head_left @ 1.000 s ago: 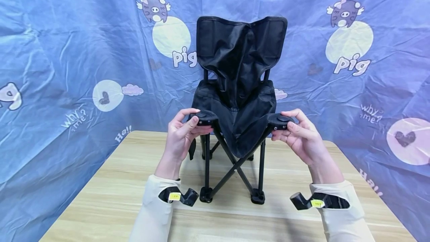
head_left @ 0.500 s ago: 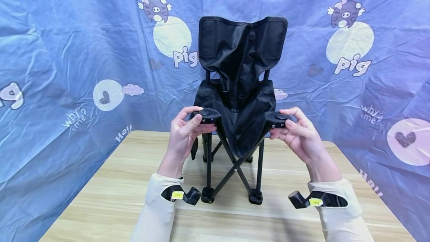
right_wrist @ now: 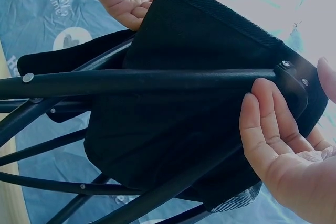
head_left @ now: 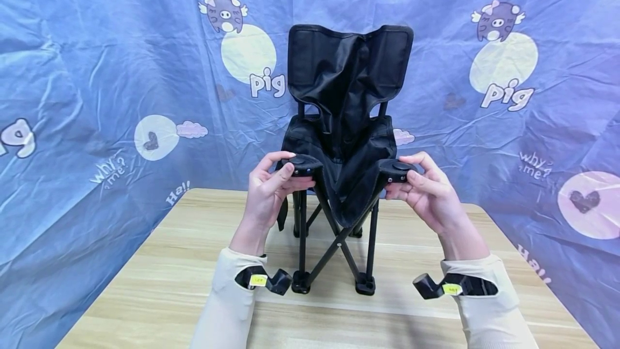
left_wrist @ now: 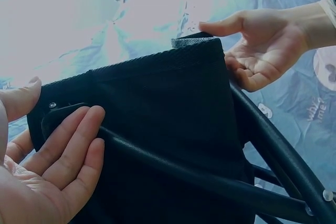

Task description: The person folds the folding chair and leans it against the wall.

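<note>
A black folding chair (head_left: 346, 187) stands upright on the table, partly unfolded, its fabric seat sagging in a V and its front legs crossed. My left hand (head_left: 266, 193) grips the seat's front left corner, thumb in front and fingers around and below. On the other side my right hand (head_left: 428, 193) holds the front right corner in the same way. From underneath, the left wrist view shows left fingers (left_wrist: 79, 150) against the corner bracket and tube. In the right wrist view, right fingers (right_wrist: 268, 114) lie under the other corner's bracket.
The light wooden table (head_left: 169, 284) bears the chair's feet. A blue printed curtain (head_left: 121, 69) hangs behind and on both sides. Both forearms carry black wrist cameras, and a black strap end (head_left: 282, 214) dangles by the chair's left side.
Both hands have drawn slightly closer together with the seat corners. The chair's front feet stand a little nearer each other, and the backrest looks slightly narrower.
</note>
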The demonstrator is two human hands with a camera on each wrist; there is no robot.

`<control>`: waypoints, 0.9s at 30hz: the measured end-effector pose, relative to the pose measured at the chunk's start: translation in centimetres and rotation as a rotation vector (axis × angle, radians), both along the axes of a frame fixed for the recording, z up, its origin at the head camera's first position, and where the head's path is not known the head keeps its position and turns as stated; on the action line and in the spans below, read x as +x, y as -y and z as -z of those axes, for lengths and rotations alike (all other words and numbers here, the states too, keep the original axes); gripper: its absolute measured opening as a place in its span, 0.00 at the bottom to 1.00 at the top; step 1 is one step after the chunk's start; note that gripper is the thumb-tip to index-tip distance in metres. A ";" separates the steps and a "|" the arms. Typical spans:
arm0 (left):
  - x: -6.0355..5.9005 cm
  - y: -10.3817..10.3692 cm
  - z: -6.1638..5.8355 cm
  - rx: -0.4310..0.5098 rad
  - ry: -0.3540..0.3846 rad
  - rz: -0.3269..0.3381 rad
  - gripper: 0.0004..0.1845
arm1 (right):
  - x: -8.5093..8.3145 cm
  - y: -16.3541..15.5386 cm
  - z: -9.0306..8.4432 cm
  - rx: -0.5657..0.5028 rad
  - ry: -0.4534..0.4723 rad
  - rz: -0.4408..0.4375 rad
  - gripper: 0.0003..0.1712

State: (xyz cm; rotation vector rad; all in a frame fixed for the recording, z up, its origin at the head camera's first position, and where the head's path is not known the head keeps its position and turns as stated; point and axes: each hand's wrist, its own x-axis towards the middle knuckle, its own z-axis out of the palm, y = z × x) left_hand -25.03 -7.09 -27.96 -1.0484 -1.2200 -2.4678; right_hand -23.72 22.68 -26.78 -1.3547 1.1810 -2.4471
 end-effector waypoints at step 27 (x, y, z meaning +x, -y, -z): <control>0.3 -1.5 -1.1 -0.022 0.007 0.019 0.11 | 0.0 1.3 -1.1 0.030 0.010 0.027 0.15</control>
